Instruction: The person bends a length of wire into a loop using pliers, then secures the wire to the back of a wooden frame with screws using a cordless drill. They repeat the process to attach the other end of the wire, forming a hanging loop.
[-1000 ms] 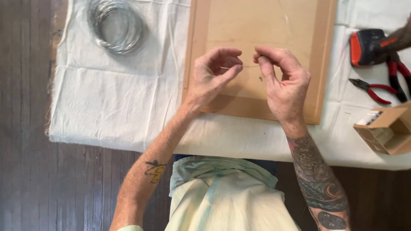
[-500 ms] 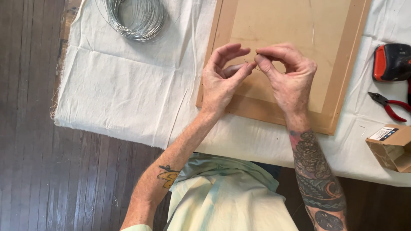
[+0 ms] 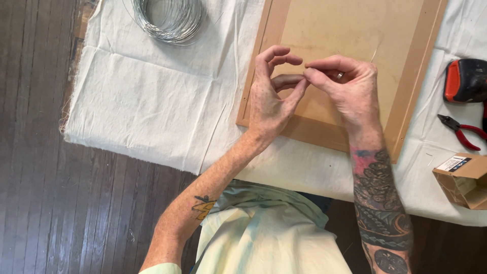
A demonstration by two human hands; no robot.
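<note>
Both hands are raised over the back of a wooden picture frame (image 3: 324, 129), which lies face down on a white cloth (image 3: 142, 101). My left hand (image 3: 271, 99) and my right hand (image 3: 350, 86) meet fingertip to fingertip and pinch something very thin between them, apparently a piece of fine wire. The left thumb and forefinger curl toward the right hand's thumb and forefinger. There is a ring on a right-hand finger. The fingers hide most of the pinched piece.
A coil of silver wire (image 3: 170, 18) lies on the cloth at the far left. Right of the frame are a red and black tool (image 3: 466, 81), red-handled pliers (image 3: 464, 132) and a small open cardboard box (image 3: 464, 180). Dark wooden floor (image 3: 50, 177) lies beyond the table's left edge.
My hands have closed the gap between them, and the fingertips now touch where a short span of wire showed a second ago. The view has shifted, so everything sits further right.
</note>
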